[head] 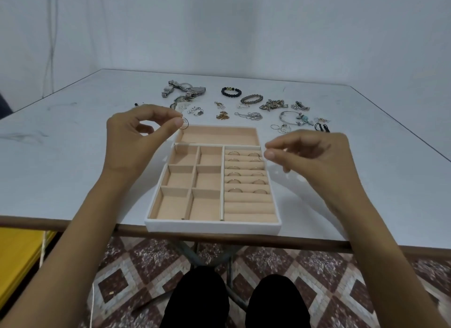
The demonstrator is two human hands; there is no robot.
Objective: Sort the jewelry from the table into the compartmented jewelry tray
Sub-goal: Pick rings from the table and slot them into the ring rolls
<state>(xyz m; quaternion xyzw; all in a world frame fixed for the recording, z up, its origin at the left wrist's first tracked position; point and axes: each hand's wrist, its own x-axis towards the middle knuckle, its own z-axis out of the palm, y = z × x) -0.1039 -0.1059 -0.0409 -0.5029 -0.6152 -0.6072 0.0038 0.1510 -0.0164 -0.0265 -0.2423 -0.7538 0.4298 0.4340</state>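
The white jewelry tray with peach lining sits at the table's near edge. Its right column of ring rolls holds several thin rings, while the small square compartments and the long back compartment are bare. My left hand hovers over the tray's back left corner, pinching a thin hoop between thumb and forefinger. My right hand hangs over the tray's right rim with thumb and forefinger pinched on what looks like another thin hoop, which is faint.
Loose jewelry lies beyond the tray: watches, a black bead bracelet, a brown bead bracelet, a chain heap, a bangle with charms, thin hoops, earrings. Tiled floor and my knees show below the table edge.
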